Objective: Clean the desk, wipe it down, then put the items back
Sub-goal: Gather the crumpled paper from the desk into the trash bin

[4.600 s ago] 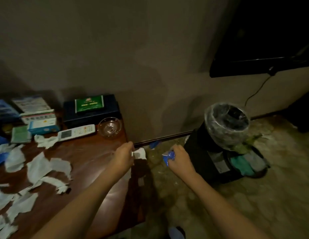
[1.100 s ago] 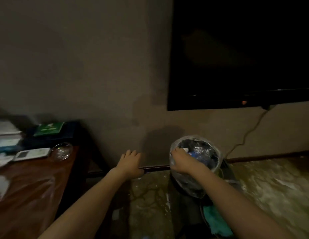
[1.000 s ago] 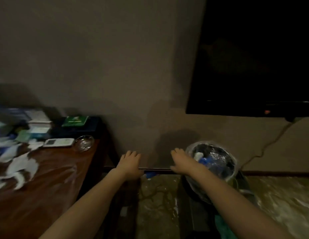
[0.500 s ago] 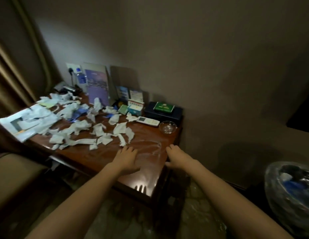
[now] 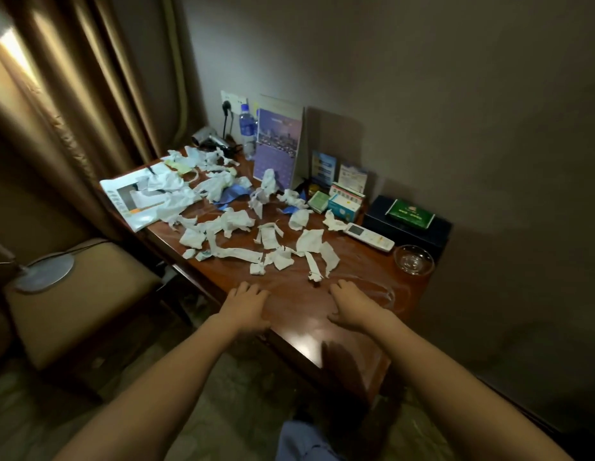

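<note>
Desk point(image 5: 289, 304), of red-brown wood, stands against the wall and fills the middle of the head view. Torn paper scraps point(image 5: 256, 237) lie scattered over most of its top, thickest toward the far left, where they cover part of a white leaflet point(image 5: 123, 201) that overhangs the left edge. Along the wall stand a water bottle point(image 5: 247, 129), a purple calendar point(image 5: 278, 148), small cards and boxes point(image 5: 344, 202), and a dark box point(image 5: 405, 224) with a green pack point(image 5: 410, 213) on it. A white remote point(image 5: 369, 236) lies in front of the boxes, and a glass ashtray point(image 5: 414, 260) sits near the right edge.

Both hands hover low over the bare near strip of the top, palms down, holding nothing. The left hand point(image 5: 246, 304) has its fingers straight and relaxed, near the front edge. The right hand point(image 5: 351, 302) is likewise flat, just short of the nearest scraps; whether either touches the wood I cannot tell.

Half a second ago the hands were at much the same spot but the view sat further right, with a lined bin showing at the lower right; now the bin is out of view and a curtain point(image 5: 73, 94) and a chair point(image 5: 73, 294) with a lamp base point(image 5: 45, 272) on it show at left. A second ago both hands were off the desk, the right one at the bin.
</note>
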Available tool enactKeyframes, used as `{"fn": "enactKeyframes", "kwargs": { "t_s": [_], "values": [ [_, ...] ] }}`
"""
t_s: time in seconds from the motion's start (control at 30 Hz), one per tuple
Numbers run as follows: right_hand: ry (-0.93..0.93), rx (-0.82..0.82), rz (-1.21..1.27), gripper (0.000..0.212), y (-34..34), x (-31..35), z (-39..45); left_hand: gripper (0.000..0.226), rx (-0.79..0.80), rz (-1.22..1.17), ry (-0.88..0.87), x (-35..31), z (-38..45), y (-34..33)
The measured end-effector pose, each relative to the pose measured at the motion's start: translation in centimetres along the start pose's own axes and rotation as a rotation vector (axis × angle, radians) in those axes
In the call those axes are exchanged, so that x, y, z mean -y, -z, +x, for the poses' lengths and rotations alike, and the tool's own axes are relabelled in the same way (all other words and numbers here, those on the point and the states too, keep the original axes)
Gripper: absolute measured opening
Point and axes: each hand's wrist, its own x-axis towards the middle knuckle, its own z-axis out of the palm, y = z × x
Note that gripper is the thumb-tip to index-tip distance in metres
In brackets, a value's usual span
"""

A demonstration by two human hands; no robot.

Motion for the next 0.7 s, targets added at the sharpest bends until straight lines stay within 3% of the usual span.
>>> {"fn": "enactKeyframes", "kwargs": {
  "t_s": [0.37,0.5,0.7],
  "values": [
    [-0.086,0.046,0.149,0.062,1.2,-3.2,15.2,0.071,0.057,-0.011,0.056,5.7,14.3,3.2],
    [-0.166,0.026,0.155,0.06,1.3,-5.6,18.6,0.066,0.076,-0.057,0.023,5.1,18.8,3.3],
    [-0.138,0.137,0.082,0.073,-0.2,-6.6,21.6,0.076,0.191,-0.188,-0.035,4.4,22.3,1.3]
  ]
}}
